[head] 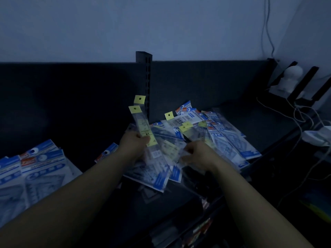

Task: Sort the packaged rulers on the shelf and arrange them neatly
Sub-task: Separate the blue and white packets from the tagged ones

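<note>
On the dark shelf (268,126) lies a loose heap of packaged rulers (215,133), blue-and-white packs mixed with clear sleeves that have yellow tabs. My left hand (133,143) grips a few clear yellow-tabbed ruler packs (141,119), held upright above the heap's left side. My right hand (197,154) pinches another clear pack (172,149) lying on top of the heap. A second group of blue-and-white packs (32,172) lies at the shelf's left end.
A black slotted upright post (146,77) stands right behind the held packs. The dark back panel (71,95) closes off the shelf. At far right are white cables (300,119), a white device (292,76) and black brackets. Lower shelves with goods sit below.
</note>
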